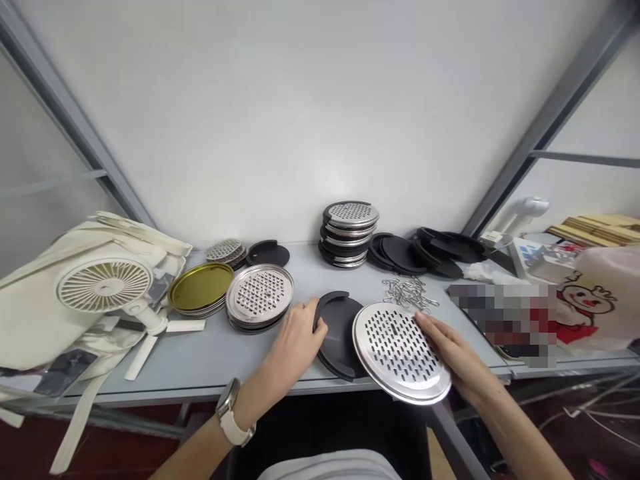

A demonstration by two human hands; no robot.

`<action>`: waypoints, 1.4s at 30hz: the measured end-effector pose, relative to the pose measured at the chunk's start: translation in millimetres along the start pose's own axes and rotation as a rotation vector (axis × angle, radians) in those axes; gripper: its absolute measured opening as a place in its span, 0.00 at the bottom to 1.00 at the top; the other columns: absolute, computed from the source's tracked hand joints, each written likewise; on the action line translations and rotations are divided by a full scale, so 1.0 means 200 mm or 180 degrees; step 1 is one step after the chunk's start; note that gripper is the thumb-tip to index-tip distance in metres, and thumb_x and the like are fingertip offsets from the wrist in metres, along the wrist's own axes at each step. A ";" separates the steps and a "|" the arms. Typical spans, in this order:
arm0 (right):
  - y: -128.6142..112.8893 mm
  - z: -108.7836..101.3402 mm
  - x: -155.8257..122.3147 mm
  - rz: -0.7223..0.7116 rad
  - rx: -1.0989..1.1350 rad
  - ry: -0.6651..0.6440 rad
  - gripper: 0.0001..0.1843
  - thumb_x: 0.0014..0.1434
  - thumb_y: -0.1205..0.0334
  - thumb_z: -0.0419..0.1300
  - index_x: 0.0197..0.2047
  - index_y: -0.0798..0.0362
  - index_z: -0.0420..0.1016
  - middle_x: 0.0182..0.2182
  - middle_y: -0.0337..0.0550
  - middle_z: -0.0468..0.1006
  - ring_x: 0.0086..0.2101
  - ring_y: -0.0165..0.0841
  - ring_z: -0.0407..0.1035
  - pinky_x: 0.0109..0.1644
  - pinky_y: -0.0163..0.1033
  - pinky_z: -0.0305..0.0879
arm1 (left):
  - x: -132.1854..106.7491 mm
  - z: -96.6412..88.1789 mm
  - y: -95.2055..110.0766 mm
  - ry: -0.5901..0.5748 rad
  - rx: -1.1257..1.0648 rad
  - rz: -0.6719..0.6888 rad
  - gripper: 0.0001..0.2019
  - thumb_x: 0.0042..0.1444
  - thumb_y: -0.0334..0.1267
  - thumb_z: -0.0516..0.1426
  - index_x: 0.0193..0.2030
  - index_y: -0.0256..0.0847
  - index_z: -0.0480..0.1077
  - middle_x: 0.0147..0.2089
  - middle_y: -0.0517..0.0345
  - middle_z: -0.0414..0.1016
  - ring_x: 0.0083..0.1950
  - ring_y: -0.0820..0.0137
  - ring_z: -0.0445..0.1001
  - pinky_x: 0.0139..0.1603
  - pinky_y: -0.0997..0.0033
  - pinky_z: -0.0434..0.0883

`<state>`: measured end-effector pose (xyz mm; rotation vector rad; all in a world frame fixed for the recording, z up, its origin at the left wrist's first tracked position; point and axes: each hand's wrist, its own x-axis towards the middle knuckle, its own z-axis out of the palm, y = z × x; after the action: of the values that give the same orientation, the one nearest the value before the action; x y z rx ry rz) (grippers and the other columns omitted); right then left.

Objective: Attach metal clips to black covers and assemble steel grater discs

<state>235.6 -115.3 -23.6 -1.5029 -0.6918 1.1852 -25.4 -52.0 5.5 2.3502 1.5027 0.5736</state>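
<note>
My left hand (299, 338) grips the left rim of a black round rubber ring (339, 330) lying on the grey table (215, 347) near its front edge. My right hand (453, 357) holds the right edge of a perforated steel disc (397, 350), tilted and overlapping the black ring's right side. A wristwatch sits on my left wrist.
A stack of perforated steel discs (259, 295), gold lids (201, 287), a small stack of discs (225, 251) and a black ring (269, 254) lie left. Behind stand an assembled stack (349, 233), black rings (415, 252) and metal clips (407, 293). A white fan (105, 285) rests far left.
</note>
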 end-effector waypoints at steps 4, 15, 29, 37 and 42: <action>0.02 0.06 0.03 -0.0375 -0.0394 -0.0206 0.23 0.54 0.42 0.60 0.42 0.53 0.74 0.30 0.44 0.80 0.32 0.39 0.75 0.33 0.38 0.72 | -0.02 0.03 -0.03 -0.0035 -0.0126 -0.0047 0.15 0.61 0.35 0.48 0.54 0.40 0.65 0.39 0.51 0.69 0.42 0.60 0.71 0.44 0.60 0.69; 0.10 0.09 0.12 -0.1364 -0.1950 0.0200 0.23 0.59 0.43 0.51 0.46 0.54 0.68 0.36 0.48 0.75 0.32 0.38 0.73 0.39 0.45 0.72 | -0.23 0.13 -0.07 0.0007 -0.0961 -0.0059 0.28 0.66 0.46 0.44 0.69 0.42 0.40 0.68 0.43 0.47 0.70 0.56 0.49 0.65 0.49 0.58; 0.04 -0.05 -0.05 -0.1736 -0.2647 -0.1302 0.39 0.57 0.46 0.61 0.67 0.47 0.53 0.63 0.50 0.59 0.56 0.44 0.64 0.60 0.47 0.65 | -0.31 0.16 -0.16 -0.0309 -0.1531 -0.0093 0.43 0.56 0.44 0.60 0.70 0.50 0.37 0.72 0.52 0.44 0.71 0.57 0.46 0.69 0.51 0.52; 0.06 0.04 -0.05 -0.1730 -0.2465 -0.1205 0.34 0.55 0.48 0.64 0.61 0.49 0.62 0.55 0.48 0.69 0.51 0.42 0.68 0.57 0.47 0.66 | -0.29 0.18 -0.17 -0.0041 -0.1722 -0.0182 0.46 0.49 0.39 0.65 0.68 0.52 0.41 0.70 0.53 0.51 0.69 0.59 0.53 0.68 0.54 0.55; 0.05 0.09 -0.05 -0.1710 -0.2360 -0.1225 0.31 0.53 0.49 0.65 0.58 0.50 0.66 0.50 0.47 0.72 0.47 0.41 0.70 0.53 0.44 0.68 | -0.28 0.19 -0.16 0.0026 -0.1894 -0.0234 0.49 0.46 0.37 0.67 0.68 0.51 0.41 0.68 0.50 0.55 0.69 0.59 0.55 0.68 0.53 0.56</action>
<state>213.5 -120.8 -29.5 -1.5123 -1.8185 0.8264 -53.5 -90.4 -51.7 1.8283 1.1989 0.8699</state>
